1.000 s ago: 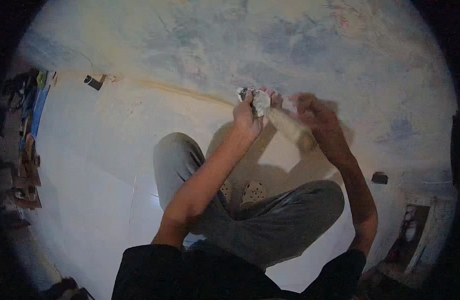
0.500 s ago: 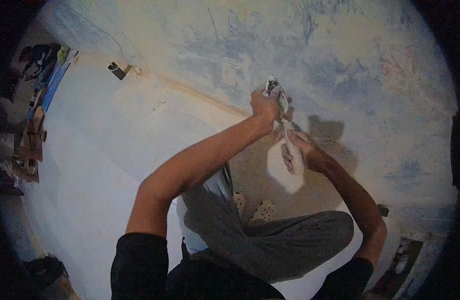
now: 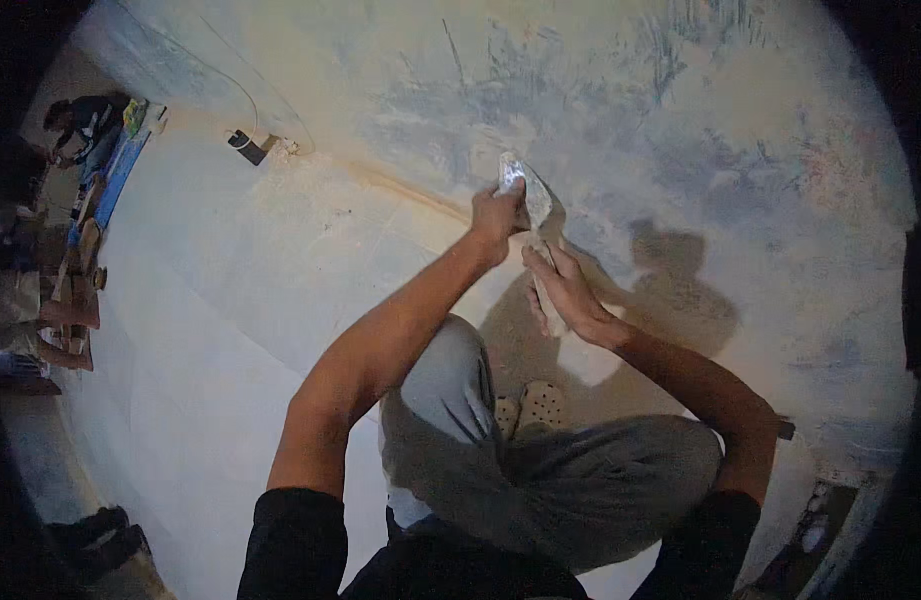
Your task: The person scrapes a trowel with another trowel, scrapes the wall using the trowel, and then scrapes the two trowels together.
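Note:
My left hand (image 3: 498, 215) is closed around a pale, plaster-smeared flat piece (image 3: 536, 203), and a bright glint shows near its top. Just below and to the right, my right hand (image 3: 572, 295) grips a long, cream-white, handle-like piece (image 3: 550, 305). Its narrow upper end meets the lower end of the flat piece. Whether the two are one tool or separate tools, I cannot tell. Both hands are raised in front of my bent knees, before a patchy blue-grey and cream wall (image 3: 600, 120).
A black box with a cable (image 3: 247, 148) sits along the wall's lower edge. Pale dotted clogs (image 3: 540, 405) are beneath my legs in grey trousers (image 3: 570, 480). At far left, another person (image 3: 90, 125) is near a blue plank-like object (image 3: 120, 185). Dark items (image 3: 100, 535) lie lower left.
Both hands and what they hold have shifted left in the picture, while the surroundings slid slightly right. The flat piece in my left hand now catches bright light. Both grips stay closed.

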